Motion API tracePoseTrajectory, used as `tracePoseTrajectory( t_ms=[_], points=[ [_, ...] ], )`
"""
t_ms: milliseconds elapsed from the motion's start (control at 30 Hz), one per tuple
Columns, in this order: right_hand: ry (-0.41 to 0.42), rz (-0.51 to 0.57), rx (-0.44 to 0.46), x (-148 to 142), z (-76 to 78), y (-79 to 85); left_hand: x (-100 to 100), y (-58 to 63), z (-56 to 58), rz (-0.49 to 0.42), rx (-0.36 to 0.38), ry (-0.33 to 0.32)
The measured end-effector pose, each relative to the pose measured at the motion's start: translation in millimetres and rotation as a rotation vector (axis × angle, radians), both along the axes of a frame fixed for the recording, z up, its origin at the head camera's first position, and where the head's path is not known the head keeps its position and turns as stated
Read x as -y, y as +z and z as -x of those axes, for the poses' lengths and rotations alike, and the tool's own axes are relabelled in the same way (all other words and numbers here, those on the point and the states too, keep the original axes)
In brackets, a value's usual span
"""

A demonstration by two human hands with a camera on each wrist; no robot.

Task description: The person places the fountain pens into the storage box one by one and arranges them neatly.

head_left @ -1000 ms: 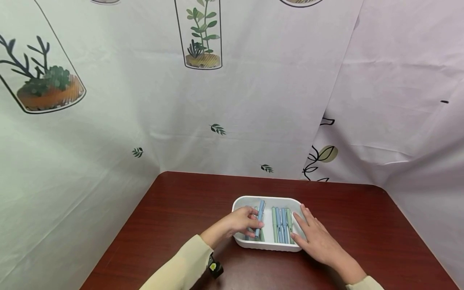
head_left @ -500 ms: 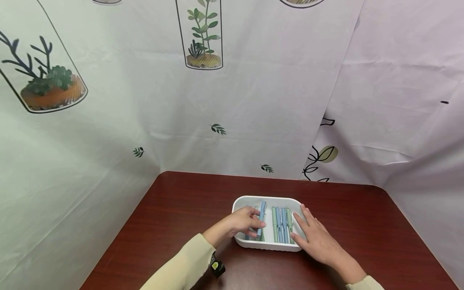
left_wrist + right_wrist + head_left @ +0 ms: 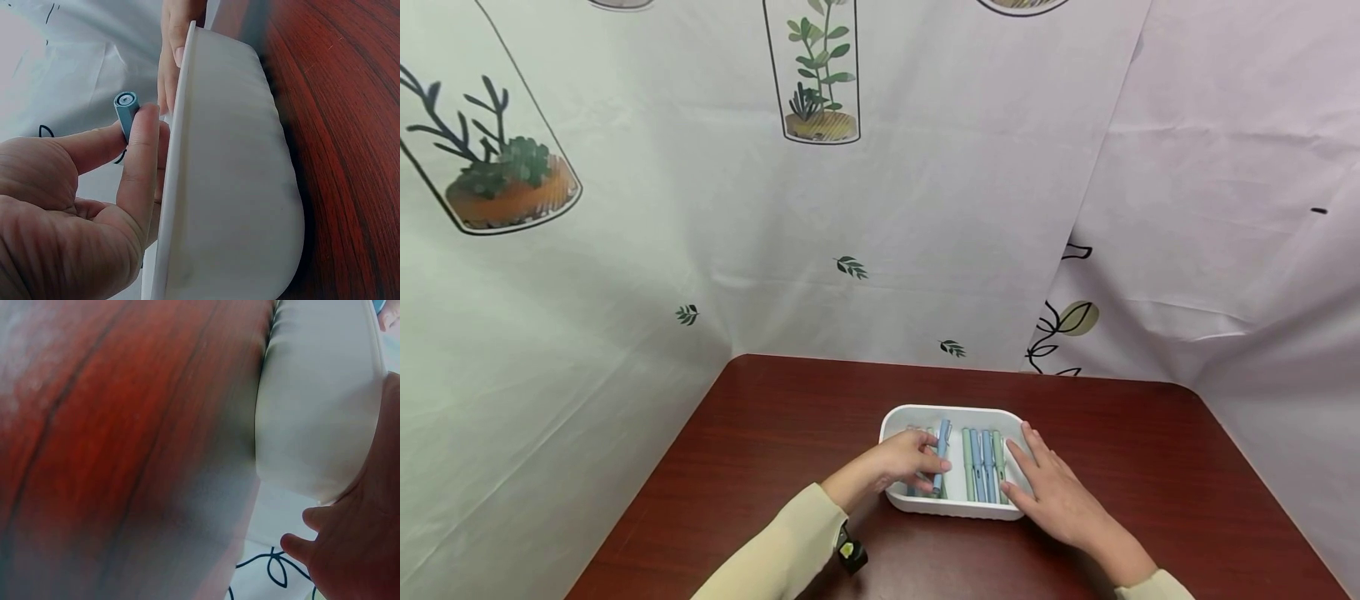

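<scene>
My left hand (image 3: 898, 460) is over the left part of a white plastic tray (image 3: 958, 509) and pinches a blue pen (image 3: 943, 442) between thumb and fingers. In the left wrist view the end of that blue pen (image 3: 126, 109) points toward the camera, above the tray's rim. More pens lie under my left hand, partly hidden by it. To the right in the tray, green and blue pens (image 3: 977, 467) lie side by side in a row. My right hand (image 3: 1060, 498) rests on the tray's right rim, its fingers spread and fairly straight.
The tray stands on a dark red wooden table (image 3: 790, 433). White cloth (image 3: 925, 208) with printed plants hangs behind the table and along its sides. A small black device (image 3: 852, 554) is strapped at my left wrist.
My left hand and the blue pen have shifted very slightly right and down over the tray. The right hand and the row of pens have stayed in place.
</scene>
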State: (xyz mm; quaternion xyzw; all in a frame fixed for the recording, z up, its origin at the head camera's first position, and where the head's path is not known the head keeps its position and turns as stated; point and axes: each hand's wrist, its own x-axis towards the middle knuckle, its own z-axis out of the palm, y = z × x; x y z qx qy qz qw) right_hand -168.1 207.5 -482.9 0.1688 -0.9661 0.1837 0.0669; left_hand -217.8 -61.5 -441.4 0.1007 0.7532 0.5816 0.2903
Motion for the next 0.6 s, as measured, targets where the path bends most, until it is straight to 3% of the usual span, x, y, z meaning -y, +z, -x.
tracePoseTrajectory(
  t_ms=[300,600],
  points=[
    [0.004,0.002,-0.018,0,0.3,-1.0,-2,-1.5,1.1,0.023,-0.012,-0.002],
    [0.006,0.009,0.001,0,0.8,-1.2,-13,-3.6,3.6,0.130,-0.066,-0.009]
  ],
)
